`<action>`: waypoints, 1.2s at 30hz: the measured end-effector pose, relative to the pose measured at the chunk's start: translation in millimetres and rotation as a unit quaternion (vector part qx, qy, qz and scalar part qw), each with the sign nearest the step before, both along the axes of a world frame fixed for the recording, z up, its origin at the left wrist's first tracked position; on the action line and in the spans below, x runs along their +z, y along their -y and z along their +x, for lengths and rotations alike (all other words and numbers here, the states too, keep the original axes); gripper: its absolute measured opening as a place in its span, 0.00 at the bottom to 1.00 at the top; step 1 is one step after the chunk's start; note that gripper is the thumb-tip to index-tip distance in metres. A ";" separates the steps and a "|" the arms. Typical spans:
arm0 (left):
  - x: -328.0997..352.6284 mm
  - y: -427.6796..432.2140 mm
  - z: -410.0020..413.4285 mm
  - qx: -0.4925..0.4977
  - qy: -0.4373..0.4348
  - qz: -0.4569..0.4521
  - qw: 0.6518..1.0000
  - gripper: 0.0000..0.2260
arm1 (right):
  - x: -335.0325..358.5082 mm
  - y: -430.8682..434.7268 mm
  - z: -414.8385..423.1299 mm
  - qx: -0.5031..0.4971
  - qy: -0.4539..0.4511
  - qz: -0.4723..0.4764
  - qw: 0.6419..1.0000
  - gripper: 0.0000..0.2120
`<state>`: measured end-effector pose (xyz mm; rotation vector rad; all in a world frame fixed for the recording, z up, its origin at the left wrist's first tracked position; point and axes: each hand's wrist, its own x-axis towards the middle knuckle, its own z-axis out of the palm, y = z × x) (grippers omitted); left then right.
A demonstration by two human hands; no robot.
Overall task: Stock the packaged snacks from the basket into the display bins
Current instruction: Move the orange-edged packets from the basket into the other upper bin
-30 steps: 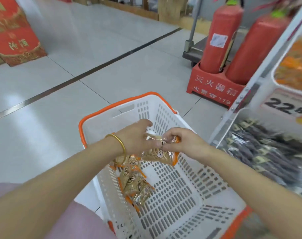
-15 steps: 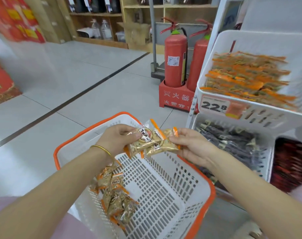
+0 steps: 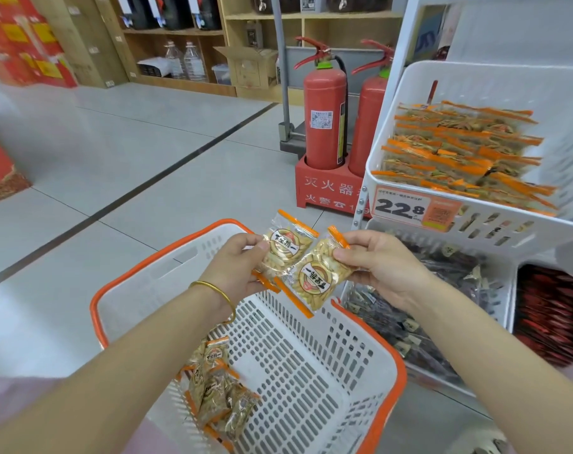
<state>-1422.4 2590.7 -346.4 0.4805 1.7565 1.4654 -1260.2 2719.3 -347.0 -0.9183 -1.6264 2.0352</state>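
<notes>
A white basket with an orange rim sits low in front of me, several snack packets lying in its near left corner. Above its far rim my left hand pinches one clear orange-edged snack packet. My right hand pinches a second packet that overlaps the first. The upper white display bin on the right holds several matching orange-edged packets.
A lower bin holds dark packets, and a bin of red packets stands beside it. Two red fire extinguishers stand in a red holder behind the rack. A price tag reading 22.8 hangs on the upper bin. Tiled floor lies to the left.
Both hands lifted two packets out of the basket and raised them above its far rim. My view tilted upward, bringing the upper bin and shelves into sight.
</notes>
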 end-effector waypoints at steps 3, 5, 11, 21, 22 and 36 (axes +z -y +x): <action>0.7 -2.2 1.7 -0.010 0.023 0.010 1.000 0.03 | 0.0 1.2 -1.5 -0.016 -0.003 -0.002 1.000 0.06; 1.3 -2.6 2.6 -0.007 0.042 0.022 0.999 0.05 | -0.2 1.2 -3.6 -0.056 -0.033 -0.037 0.997 0.08; 3.7 0.5 8.7 0.017 0.128 0.080 0.988 0.10 | -7.4 17.1 -13.0 -0.098 -0.049 -0.039 0.993 0.10; 3.5 0.1 31.1 -0.056 0.068 0.151 0.985 0.17 | -8.1 39.9 -19.1 -0.103 -0.005 0.083 0.991 0.11; 3.0 0.0 32.3 -0.063 0.057 0.155 0.984 0.19 | -4.8 40.7 -18.0 -0.094 0.001 0.090 0.991 0.11; 59.6 -86.6 83.2 -0.282 -0.183 0.180 0.924 0.17 | 93.4 -33.7 83.3 -0.070 0.046 0.317 0.945 0.32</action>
